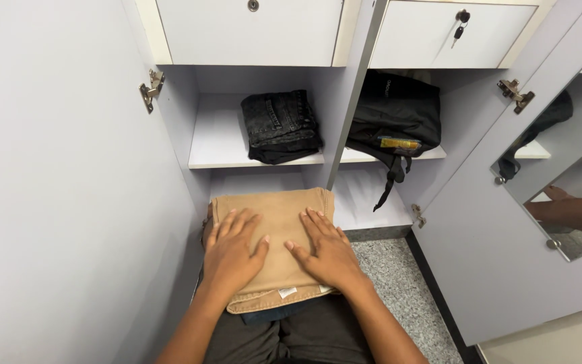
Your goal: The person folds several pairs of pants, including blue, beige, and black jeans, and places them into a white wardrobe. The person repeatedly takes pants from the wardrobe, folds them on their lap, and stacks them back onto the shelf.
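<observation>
Pressing my left hand and right hand flat, fingers spread open, side by side on the folded tan pants, lying lengthwise away from me toward the cupboard shelf.

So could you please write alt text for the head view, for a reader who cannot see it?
Left hand and right hand lie flat on folded tan cotton trousers on the person's lap, before an open pale lilac wardrobe. Its shelf holds folded black jeans; a black fabric backpack sits in the next compartment.
</observation>
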